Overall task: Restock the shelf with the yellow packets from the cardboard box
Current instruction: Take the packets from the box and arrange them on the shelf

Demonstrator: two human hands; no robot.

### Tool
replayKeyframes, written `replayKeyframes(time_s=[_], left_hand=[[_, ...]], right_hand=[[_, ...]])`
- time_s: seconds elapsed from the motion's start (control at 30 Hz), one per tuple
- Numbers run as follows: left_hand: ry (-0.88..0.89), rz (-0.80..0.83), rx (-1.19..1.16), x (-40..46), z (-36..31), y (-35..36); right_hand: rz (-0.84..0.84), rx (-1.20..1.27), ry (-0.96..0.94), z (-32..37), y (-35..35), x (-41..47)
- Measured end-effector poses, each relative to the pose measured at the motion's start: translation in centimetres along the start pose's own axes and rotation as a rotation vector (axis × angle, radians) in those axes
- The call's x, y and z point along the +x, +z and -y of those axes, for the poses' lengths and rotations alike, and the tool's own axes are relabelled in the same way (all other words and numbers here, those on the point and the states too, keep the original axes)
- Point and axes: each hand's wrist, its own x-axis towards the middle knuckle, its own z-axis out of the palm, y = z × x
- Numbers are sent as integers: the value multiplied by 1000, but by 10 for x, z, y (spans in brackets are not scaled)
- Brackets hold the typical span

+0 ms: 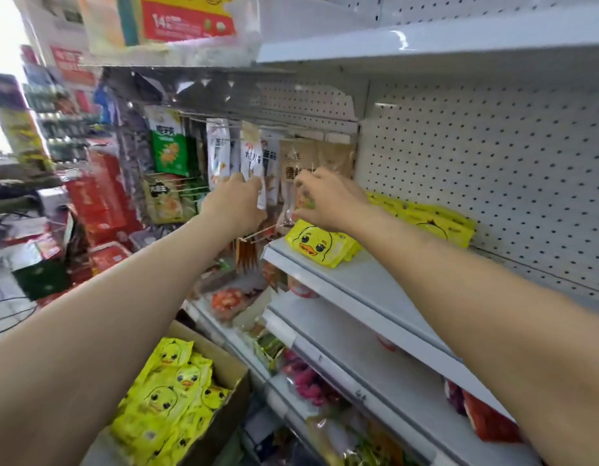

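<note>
Packets [316, 245] lie flat, duck faces frontward.

The shelf [375, 290] looks like painted metal, pale grey, smooth with a soft sheen. Behind it the back panel [493, 156] is matt white perforated sheet, apparently metal too. The yellow packets [320, 243] are glossy plastic film, slightly crinkled, and catch the light. The cardboard box [224, 364] is plain brown, matt and a little rough. The hanging snack bags [254, 163] are shiny foil or clear plastic on thin wire hooks [254, 235].
</note>
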Motion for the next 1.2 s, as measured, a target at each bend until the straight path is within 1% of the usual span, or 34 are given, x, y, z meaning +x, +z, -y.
replayKeyframes(time_s=[0.17, 0.27, 0.43, 0.53, 0.63, 0.7, 0.8, 0.93, 1.07, 1.2], left_hand=[[-137, -12, 65, -39, 64, -10], [-180, -15, 86, -49, 99, -7], [-213, 12, 147, -48, 161, 17], [-245, 43, 147, -37, 206, 45], [-259, 89, 136, -23, 251, 81], [-278, 143, 116, -17, 279, 109], [-305, 229, 79, -16, 314, 159], [-369, 384, 9, -29, 345, 236], [-460, 584, -59, -57, 363, 315], [-602, 762, -159, -101, 369, 390]], right_hand=[[43, 109, -147, 70, 23, 23], [51, 108, -214, 105, 46, 43], [136, 162, -243, 156, 98, 87], [205, 206, -246, 184, 138, 122], [269, 169, -222, 207, 180, 150], [314, 167, -208, 221, 211, 163], [425, 181, -180, 237, 267, 173], [563, 213, -148, 252, 348, 166], [753, 267, -105, 262, 439, 142], [997, 311, -59, 266, 521, 102]])
